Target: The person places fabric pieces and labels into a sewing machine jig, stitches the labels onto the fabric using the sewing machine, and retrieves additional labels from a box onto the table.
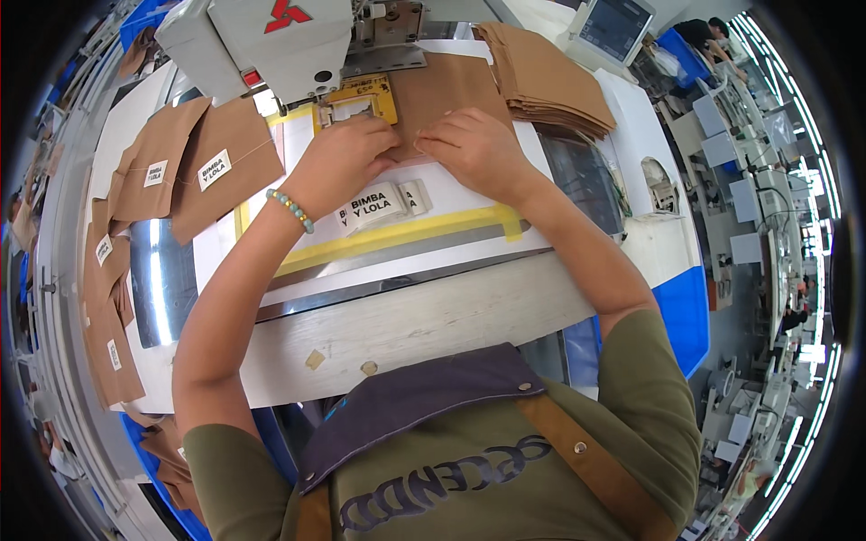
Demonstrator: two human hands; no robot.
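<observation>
A brown fabric panel (451,86) lies on the white work plate under a sewing machine head (280,50). My left hand (354,151), a beaded bracelet at its wrist, is closed at the panel's near left edge, beside a yellow clamp frame (379,90). Fingers of my right hand (478,149) pinch the panel's near edge, a short way from the left fingertips. The fingertips partly hide the edge between them. A small stack of white printed labels (377,207) rests just below my hands, above a strip of yellow tape (397,243).
A thick pile of brown panels (546,81) sits at the far right, near a control screen (613,27). Brown panels with white labels (230,158) overlap at the left and hang over the table edge. Blue bins (681,320) stand beside the table.
</observation>
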